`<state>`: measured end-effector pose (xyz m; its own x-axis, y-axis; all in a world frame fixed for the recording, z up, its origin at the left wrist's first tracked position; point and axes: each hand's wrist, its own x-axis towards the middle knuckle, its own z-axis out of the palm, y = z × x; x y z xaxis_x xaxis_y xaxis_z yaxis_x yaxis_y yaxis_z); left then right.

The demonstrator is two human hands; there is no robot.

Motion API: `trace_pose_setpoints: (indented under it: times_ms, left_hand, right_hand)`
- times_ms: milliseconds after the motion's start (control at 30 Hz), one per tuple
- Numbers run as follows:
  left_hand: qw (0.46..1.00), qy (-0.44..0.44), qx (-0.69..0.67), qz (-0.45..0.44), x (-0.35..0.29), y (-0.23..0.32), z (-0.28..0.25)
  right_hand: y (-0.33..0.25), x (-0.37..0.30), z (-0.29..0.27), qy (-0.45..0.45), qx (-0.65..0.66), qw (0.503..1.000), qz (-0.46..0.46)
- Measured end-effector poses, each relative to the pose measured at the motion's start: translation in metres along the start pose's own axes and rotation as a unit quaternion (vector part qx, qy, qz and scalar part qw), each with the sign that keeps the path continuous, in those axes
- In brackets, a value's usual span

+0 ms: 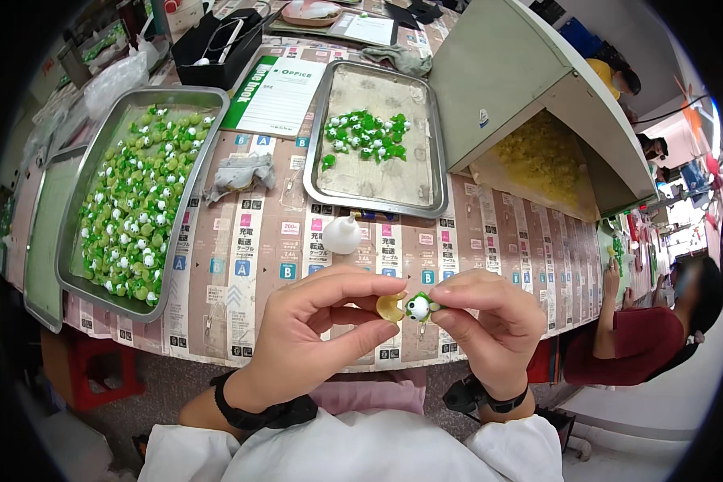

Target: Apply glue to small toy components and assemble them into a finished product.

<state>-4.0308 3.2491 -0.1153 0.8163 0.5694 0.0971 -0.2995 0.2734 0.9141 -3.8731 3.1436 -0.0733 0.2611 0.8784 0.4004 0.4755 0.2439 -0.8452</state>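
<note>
Printed packaging sheets cover the worktop (265, 265), on which two steel trays of green frog beads (128, 209) are set, while a single green frog figurine (418, 307) is held in mid-air just below the worktop's near edge. The figurine is pinched at the fingertips of the right hand (490, 329), and a small yellow cap-like piece (390, 307) is pinched against it by the left hand (313, 337). The frog's white eyes are turned toward the camera and its long axis seems to lie roughly left-right, so a slip of either light pinch could, by this judgement, let the tiny pieces drop to the floor unseen.

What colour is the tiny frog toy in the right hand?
Green with white eyes; the frog toy, pinched by the right hand, shows best in the head view.
</note>
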Motion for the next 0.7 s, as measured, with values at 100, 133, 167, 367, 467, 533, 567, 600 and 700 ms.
trace_pose_setpoints:
  times_ms: [100, 133, 167, 367, 467, 533, 567, 600, 700]
  left_hand:
    - [1.000, 0.004, 0.010, 0.005, 0.001, -0.001, -0.002]
    - [1.000, 0.005, 0.012, 0.006, 0.002, -0.002, -0.003]
    - [1.000, 0.006, 0.014, 0.006, 0.002, -0.003, -0.003]
    - [0.999, 0.019, 0.033, 0.014, 0.003, -0.002, -0.005]
    - [0.999, 0.026, 0.043, 0.022, 0.005, -0.004, -0.005]
    - [0.998, 0.025, 0.048, 0.022, 0.005, -0.004, -0.005]
    - [0.998, 0.024, 0.053, 0.024, 0.004, -0.004, -0.005]
    - [0.998, 0.024, 0.053, 0.023, 0.005, -0.004, -0.005]
    - [0.996, 0.022, 0.079, 0.032, 0.005, -0.004, -0.005]
  right_hand:
    - [0.002, 0.001, 0.003, -0.003, -0.041, 0.999, -0.019]
    - [0.003, 0.002, 0.003, -0.005, -0.072, 0.997, -0.038]
    - [0.004, 0.002, 0.004, -0.007, -0.072, 0.997, -0.033]
    - [0.006, 0.007, 0.010, -0.029, -0.177, 0.981, -0.075]
    - [0.009, 0.009, 0.011, -0.036, -0.202, 0.973, -0.102]
    - [0.010, 0.010, 0.012, -0.041, -0.223, 0.967, -0.120]
    - [0.010, 0.010, 0.012, -0.041, -0.222, 0.967, -0.120]
    - [0.011, 0.009, 0.011, -0.043, -0.235, 0.963, -0.122]
    - [0.012, 0.009, 0.012, -0.045, -0.254, 0.958, -0.126]
